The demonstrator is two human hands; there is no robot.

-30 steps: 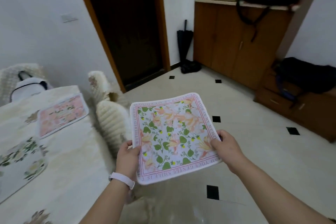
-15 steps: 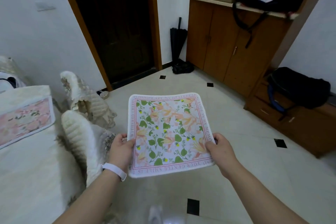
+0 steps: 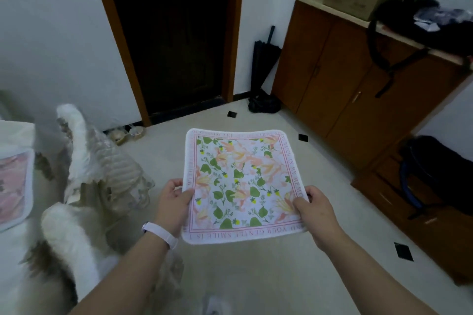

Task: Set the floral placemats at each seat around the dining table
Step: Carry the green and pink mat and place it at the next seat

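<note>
Head view: the left hand (image 3: 172,206) and right hand (image 3: 314,208) each pinch a side edge of the floral placemat (image 3: 242,184). It is held flat over the tiled floor (image 3: 256,276), beside covered chairs (image 3: 102,174).

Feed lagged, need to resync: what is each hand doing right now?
Left hand: closed on the left edge of the floral placemat.
Right hand: closed on the placemat's right edge, held above the floor.

Dim, flat indoor light with a cool cast.
The doorway (image 3: 176,33) was near black; shadows were soft and faint. Wide-angle bending curved the frame edges, and the chair covers (image 3: 76,186) at left smeared with motion blur.
</note>
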